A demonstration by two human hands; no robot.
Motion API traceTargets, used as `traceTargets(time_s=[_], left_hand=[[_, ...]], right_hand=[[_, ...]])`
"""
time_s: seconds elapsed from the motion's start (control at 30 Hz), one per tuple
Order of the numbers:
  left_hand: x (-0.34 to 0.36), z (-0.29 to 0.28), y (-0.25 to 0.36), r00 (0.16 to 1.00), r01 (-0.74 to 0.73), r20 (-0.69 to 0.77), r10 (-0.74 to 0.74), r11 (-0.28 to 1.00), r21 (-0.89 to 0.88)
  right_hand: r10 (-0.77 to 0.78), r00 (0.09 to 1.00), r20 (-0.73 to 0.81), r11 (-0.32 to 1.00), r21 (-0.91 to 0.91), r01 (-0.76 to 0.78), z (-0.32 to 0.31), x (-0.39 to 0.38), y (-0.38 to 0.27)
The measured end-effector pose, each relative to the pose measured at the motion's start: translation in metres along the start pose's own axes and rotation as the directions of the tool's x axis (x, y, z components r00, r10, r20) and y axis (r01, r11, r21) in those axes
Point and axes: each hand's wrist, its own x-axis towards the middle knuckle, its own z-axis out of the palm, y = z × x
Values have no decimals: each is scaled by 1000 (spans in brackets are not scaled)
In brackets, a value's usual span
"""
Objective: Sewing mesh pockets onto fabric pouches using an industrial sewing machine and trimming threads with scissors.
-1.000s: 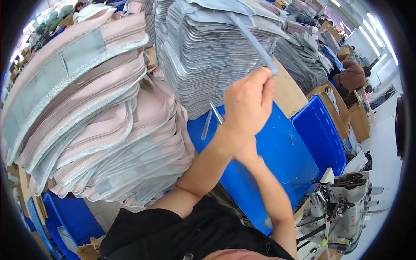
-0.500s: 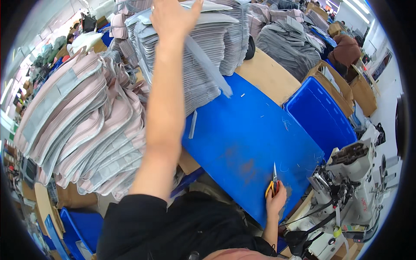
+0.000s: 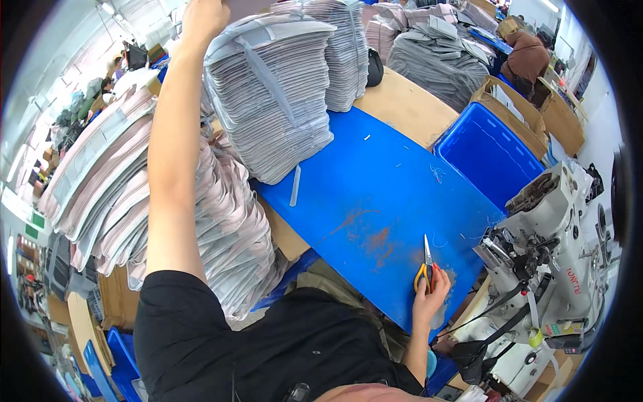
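My right hand (image 3: 432,293) rests low over the blue tabletop (image 3: 395,181), its fingers closed round a pair of small scissors (image 3: 427,252). The orange handles sit in the fingers and the pointed blades aim away from me. My left arm reaches far forward, and my left hand (image 3: 204,21) is at the upper edge of the view, its fingers cut off, so any grip is hidden. Beside it stands a tall stack of grey padded fabric pieces (image 3: 268,114) with a grey strip (image 3: 268,80) draped down its front. Under my left arm lies a pile of pink and grey fabric pieces (image 3: 231,228).
A blue plastic bin (image 3: 489,154) stands right of the table, with cardboard boxes (image 3: 559,134) behind. A sewing machine (image 3: 549,228) is at the near right. A thin pale strip (image 3: 295,186) and thread scraps lie on the tabletop. Someone in brown (image 3: 529,60) bends over farther back.
My left hand has moved left, off the top of the grey stack. The draped strip now lies against the stack's front. The right hand keeps the scissors in nearly the same place.
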Motion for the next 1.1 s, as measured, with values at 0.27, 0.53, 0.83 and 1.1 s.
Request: traceTargets(time_s=[0.27,0.53,0.83,1.1], left_hand=[[-124,-101,157,486,-653,31,873,387,-651],[-198,-67,240,-205,-419,292,934,186,-889],[-178,-37,251,-371,-44,280,886,284,-958],[49,113,-13,740,-284,668,78,936,206]], right_hand=[[-165,829,534,-228,797,-559,-33,61,-130],[-125,712,691,-488,583,-650,-10,44,-87],[282,643,712,19,666,-746,20,-13,-44],[325,793,515,186,788,-587,30,-50,-39]])
